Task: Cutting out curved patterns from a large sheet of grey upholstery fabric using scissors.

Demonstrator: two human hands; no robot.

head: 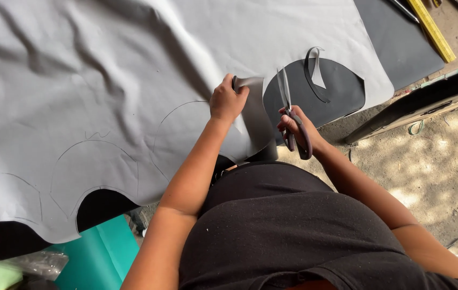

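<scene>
A big sheet of matte grey material (105,70), creased and pencilled with rounded outlines, covers the dark tabletop (400,43), its near edge scalloped where curved pieces are cut away. The left hand (227,101) has its grip closed on a curled-up flap of the sheet (253,115), while the right hand (295,129) is wrapped shut through the handles of scissors (288,110), blades pointing away beside a rounded cutout. A yellow ruler (431,29) lies at the far corner, and a teal sheet (100,258) sits below the near edge.

Head-worn camera looks steeply down, close over the grey sheet (105,70).
</scene>
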